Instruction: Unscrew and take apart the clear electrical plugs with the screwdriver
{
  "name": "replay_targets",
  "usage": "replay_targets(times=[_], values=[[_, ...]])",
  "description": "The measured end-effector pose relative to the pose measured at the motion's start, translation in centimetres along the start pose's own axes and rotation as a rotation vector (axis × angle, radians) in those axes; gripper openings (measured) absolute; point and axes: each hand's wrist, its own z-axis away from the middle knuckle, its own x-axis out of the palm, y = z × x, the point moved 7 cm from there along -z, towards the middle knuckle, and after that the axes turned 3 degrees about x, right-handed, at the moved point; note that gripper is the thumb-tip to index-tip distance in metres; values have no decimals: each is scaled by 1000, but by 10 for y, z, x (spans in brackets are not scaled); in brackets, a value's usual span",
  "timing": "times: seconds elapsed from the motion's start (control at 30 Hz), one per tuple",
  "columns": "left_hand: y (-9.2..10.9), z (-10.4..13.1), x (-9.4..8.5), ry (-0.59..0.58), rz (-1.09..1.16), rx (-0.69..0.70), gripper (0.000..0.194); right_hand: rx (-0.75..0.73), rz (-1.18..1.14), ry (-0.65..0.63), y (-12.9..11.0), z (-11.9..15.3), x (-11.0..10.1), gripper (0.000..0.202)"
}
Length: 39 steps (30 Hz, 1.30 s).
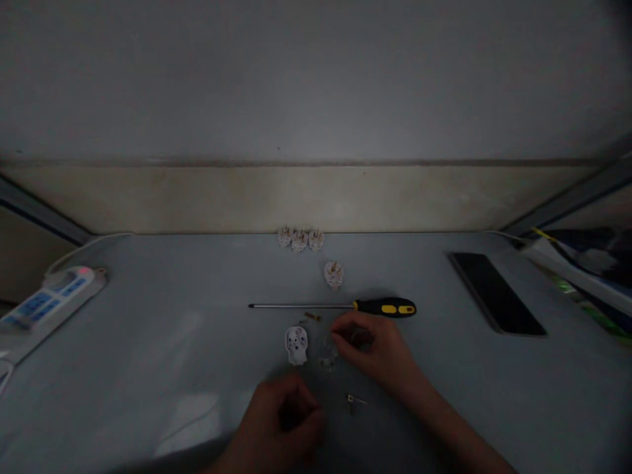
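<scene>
My right hand [370, 342] pinches the edge of a clear plastic piece [327, 355] lying on the grey table. Left of that piece is a white plug shell [297, 345], its inside facing up. Below the shell, my left hand [284, 421] is curled with thumb and fingers close together; what it holds, if anything, is too dark to make out. A brass pin [313, 316] lies above the shell, and small metal parts [351, 399] rest below my right hand. Just beyond my right hand lies a screwdriver [385, 307] with a black and yellow handle, its shaft pointing left.
A plug part with pins up [334, 274] sits beyond the screwdriver. Three similar plug parts [299, 240] stand near the wall. On the left is a white power strip [54, 303]; on the right lie a dark phone [496, 293] and a pile of items [587, 270].
</scene>
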Motion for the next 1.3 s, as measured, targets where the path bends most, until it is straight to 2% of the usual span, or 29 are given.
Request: replay_targets(times=[0.1,0.23,0.27,0.43,0.57,0.67,0.77,0.87,0.97,1.1,1.17,1.23,1.3], values=[[7,4,1,-28,-100,35,19,1,59,-14,1,-2,3,7],[20,9,-1,-15,-254,242,7,-30,117,-59,-5,-2,-2,10],[23,10,-1,-4,-299,313,6,-40,139,-108,-7,-1,-4,11],[34,23,5,12,-485,697,10,4,340,-523,-2,21,0,25],[36,31,13,-15,-561,909,9,-44,428,-567,0,30,4,25],[37,32,18,-15,-625,1009,21,-82,490,-565,2,32,11,19],[39,33,20,-26,-616,1064,29,-52,528,-463,2,27,10,13],[39,33,19,-46,-596,1064,27,-20,508,-265,-1,15,-2,13],[34,30,20,-87,-703,976,15,8,434,-113,-2,4,-15,14],[27,28,20,-115,-807,882,11,7,350,-31,1,-3,-26,20],[29,29,20,-110,-830,890,12,-21,337,-79,-1,0,-27,17],[35,30,18,-79,-871,904,14,-74,338,-232,-5,6,-20,16],[45,29,8,0,-920,903,16,-124,358,-418,-10,17,-11,22]])
